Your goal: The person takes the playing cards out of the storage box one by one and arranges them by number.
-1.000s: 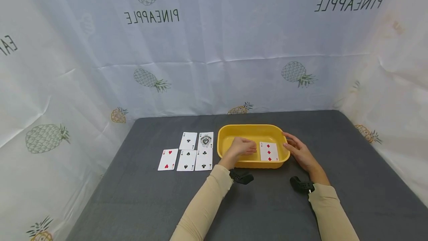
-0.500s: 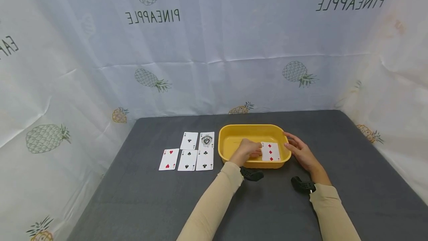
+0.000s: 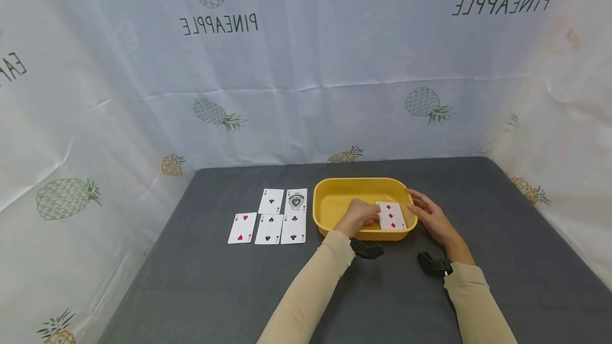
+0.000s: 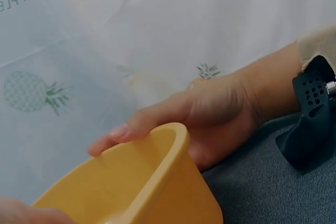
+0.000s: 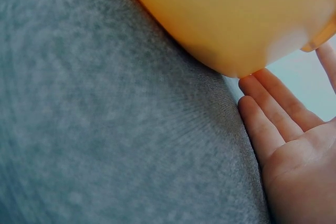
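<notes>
In the head view a yellow plastic tub stands on the table. Inside it, my left hand grips a playing card with three red diamonds by its left edge; the fingertips are partly hidden. The card lies slanted close to the tub's right end. My right hand rests against the outside of that end, its thumb and fingers at the rim. In the right wrist view straight right fingers touch the tub's outer wall.
Left of the tub, several playing cards lie face up in two rows: a club ace and an ornate ace behind, a red two and two black twos in front. A patterned curtain hangs behind the dark table.
My left hand has moved right inside the tub and reached the diamond card. The card has shifted right and turned slightly. My right hand has stayed at the tub's end.
</notes>
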The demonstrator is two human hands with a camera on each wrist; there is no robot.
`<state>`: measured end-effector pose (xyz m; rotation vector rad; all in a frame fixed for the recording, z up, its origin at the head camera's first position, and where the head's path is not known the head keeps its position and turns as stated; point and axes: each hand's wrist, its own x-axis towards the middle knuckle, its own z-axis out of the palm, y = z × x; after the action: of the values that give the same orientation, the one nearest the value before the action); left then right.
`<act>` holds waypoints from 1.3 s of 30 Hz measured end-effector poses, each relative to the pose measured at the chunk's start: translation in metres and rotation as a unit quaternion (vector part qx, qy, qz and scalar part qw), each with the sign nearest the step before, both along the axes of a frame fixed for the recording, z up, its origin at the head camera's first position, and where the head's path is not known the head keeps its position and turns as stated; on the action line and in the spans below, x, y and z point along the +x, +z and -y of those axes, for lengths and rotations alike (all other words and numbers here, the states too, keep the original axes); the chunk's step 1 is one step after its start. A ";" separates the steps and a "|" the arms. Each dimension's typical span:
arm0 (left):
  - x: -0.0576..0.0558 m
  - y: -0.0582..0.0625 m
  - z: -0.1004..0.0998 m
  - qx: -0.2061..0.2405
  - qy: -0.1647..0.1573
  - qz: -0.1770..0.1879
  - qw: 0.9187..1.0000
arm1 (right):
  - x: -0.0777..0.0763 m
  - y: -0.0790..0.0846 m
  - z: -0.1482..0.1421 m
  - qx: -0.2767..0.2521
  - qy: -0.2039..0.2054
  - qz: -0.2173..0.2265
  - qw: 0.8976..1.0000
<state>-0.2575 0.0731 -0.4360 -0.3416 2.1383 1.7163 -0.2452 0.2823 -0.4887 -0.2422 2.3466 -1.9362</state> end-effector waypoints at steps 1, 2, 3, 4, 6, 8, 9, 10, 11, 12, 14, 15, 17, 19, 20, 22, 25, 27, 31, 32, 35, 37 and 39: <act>0.000 0.000 -0.001 -0.001 0.001 -0.004 1.000 | 0.000 0.000 0.000 0.001 0.000 0.000 1.000; 0.000 -0.001 -0.002 -0.003 -0.001 -0.009 1.000 | 0.000 0.000 0.000 0.002 -0.001 -0.001 1.000; 0.000 -0.001 -0.003 -0.005 -0.001 -0.014 1.000 | 0.000 0.000 0.000 0.004 -0.002 -0.002 1.000; 0.000 -0.002 -0.004 -0.010 -0.005 -0.022 1.000 | -0.001 -0.001 0.000 0.005 -0.002 -0.004 1.000; 0.000 -0.003 -0.006 -0.020 -0.005 -0.034 0.999 | -0.001 -0.001 0.000 0.008 -0.002 -0.006 1.000; -0.001 -0.003 -0.008 -0.034 -0.003 -0.042 0.999 | -0.001 -0.002 0.000 0.009 -0.002 -0.009 1.000; -0.001 -0.003 -0.008 -0.040 0.000 -0.045 0.998 | -0.002 -0.002 0.000 0.009 -0.001 -0.010 1.000; -0.001 -0.003 -0.009 -0.046 0.003 -0.047 0.998 | -0.002 -0.002 0.000 0.009 0.000 -0.011 1.000; -0.001 -0.003 -0.009 -0.049 0.007 -0.048 0.998 | -0.002 -0.002 0.000 0.008 0.001 -0.011 1.000; -0.001 -0.002 -0.009 -0.051 0.010 -0.048 0.997 | -0.002 -0.002 0.000 0.008 0.001 -0.011 1.000; -0.001 -0.002 -0.008 -0.052 0.015 -0.048 0.997 | -0.002 -0.002 0.000 0.007 0.002 -0.011 1.000; -0.001 -0.002 -0.008 -0.051 0.016 -0.048 0.997 | -0.002 -0.001 0.000 0.007 0.002 -0.011 1.000; -0.002 -0.002 -0.007 -0.050 0.018 -0.049 0.997 | -0.002 -0.001 0.000 0.006 0.001 -0.011 1.000; -0.003 -0.001 -0.007 -0.053 0.020 -0.048 0.997 | -0.002 -0.001 0.000 0.007 0.001 -0.010 1.000; -0.003 -0.002 -0.007 -0.058 0.021 -0.048 0.997 | -0.002 -0.001 -0.001 0.007 0.001 -0.009 1.000; -0.003 -0.002 -0.007 -0.068 0.021 -0.044 0.996 | -0.002 -0.001 -0.001 0.008 0.001 -0.008 1.000; -0.003 -0.002 -0.008 -0.085 0.019 -0.040 0.995 | -0.002 -0.002 0.000 0.011 0.000 -0.007 1.000; -0.003 -0.002 -0.007 -0.090 0.018 -0.041 0.995 | -0.002 -0.002 0.000 0.010 0.000 -0.006 1.000; -0.002 0.000 -0.006 -0.109 0.017 -0.056 0.992 | -0.002 -0.002 0.000 0.008 -0.002 -0.007 1.000; -0.002 0.000 -0.005 -0.118 0.015 -0.061 0.991 | -0.002 -0.002 0.000 0.009 -0.003 -0.006 1.000; -0.002 0.000 -0.004 -0.148 0.007 -0.077 0.986 | -0.002 -0.002 0.000 0.008 -0.003 -0.006 1.000; -0.002 0.000 -0.002 -0.165 -0.002 -0.088 0.982 | -0.002 -0.002 0.000 0.005 -0.001 -0.006 1.000; -0.001 0.001 0.000 -0.183 -0.011 -0.104 0.977 | -0.002 -0.002 0.000 0.002 0.001 -0.007 1.000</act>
<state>-0.2587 0.0733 -0.4353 -0.2411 2.6052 1.3905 -0.2471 0.2826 -0.4905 -0.2588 2.3578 -1.9344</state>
